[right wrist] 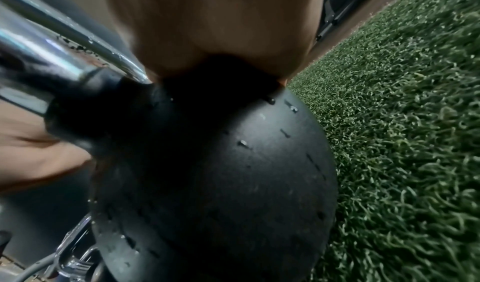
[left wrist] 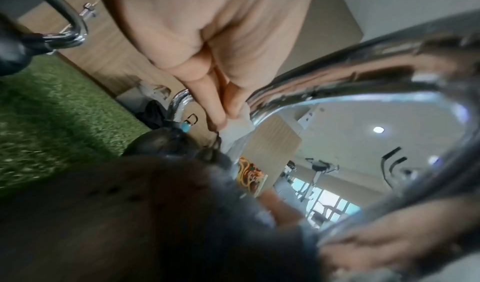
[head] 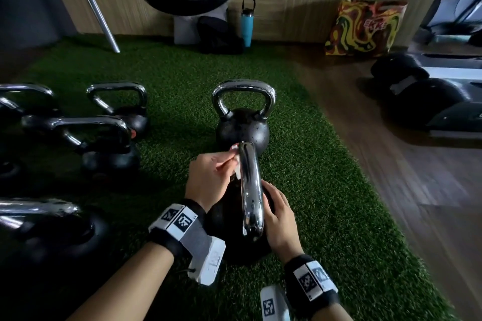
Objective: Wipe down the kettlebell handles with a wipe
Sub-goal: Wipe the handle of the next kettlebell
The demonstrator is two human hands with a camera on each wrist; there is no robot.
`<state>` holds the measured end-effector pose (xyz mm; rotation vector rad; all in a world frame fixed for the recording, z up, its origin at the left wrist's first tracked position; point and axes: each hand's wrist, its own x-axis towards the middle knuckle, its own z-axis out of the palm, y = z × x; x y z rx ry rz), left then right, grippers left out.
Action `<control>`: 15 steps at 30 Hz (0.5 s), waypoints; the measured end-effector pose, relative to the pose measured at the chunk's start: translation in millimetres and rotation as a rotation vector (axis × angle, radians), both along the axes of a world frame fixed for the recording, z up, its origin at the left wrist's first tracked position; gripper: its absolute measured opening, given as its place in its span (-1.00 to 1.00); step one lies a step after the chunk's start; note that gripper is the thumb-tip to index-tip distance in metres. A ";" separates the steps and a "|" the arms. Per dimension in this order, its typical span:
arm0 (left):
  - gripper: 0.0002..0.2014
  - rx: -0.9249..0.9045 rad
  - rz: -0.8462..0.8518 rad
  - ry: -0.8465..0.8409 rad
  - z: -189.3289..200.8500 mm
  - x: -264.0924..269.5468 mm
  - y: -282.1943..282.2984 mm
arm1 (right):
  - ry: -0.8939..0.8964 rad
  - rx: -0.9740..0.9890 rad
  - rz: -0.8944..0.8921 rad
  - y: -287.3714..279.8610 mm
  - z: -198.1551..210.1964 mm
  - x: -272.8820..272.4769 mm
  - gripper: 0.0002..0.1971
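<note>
A black kettlebell (head: 234,219) with a chrome handle (head: 251,190) stands on green turf right in front of me. My left hand (head: 208,180) pinches a small white wipe (head: 237,171) against the far left side of that handle; the wipe (left wrist: 237,125) shows between my fingers (left wrist: 215,101) in the left wrist view. My right hand (head: 279,219) rests with fingers spread on the kettlebell's black body (right wrist: 221,173), beside the handle's right leg. Water droplets dot the chrome handle (right wrist: 52,45) and the body.
A second kettlebell (head: 242,117) stands just behind the held one. Several more kettlebells (head: 104,138) crowd the turf at left. A teal bottle (head: 247,23), a dark bag and a steel bar (head: 94,5) lean at the back wall. Wood floor (head: 391,164) runs along the right.
</note>
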<state>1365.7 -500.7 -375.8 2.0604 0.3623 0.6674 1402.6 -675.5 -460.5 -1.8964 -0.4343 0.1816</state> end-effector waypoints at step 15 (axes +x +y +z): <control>-0.76 -0.306 -0.044 -0.137 44.2 -31.2 -17.8 | -0.007 0.027 -0.023 0.3 0.5 -1.5 -0.55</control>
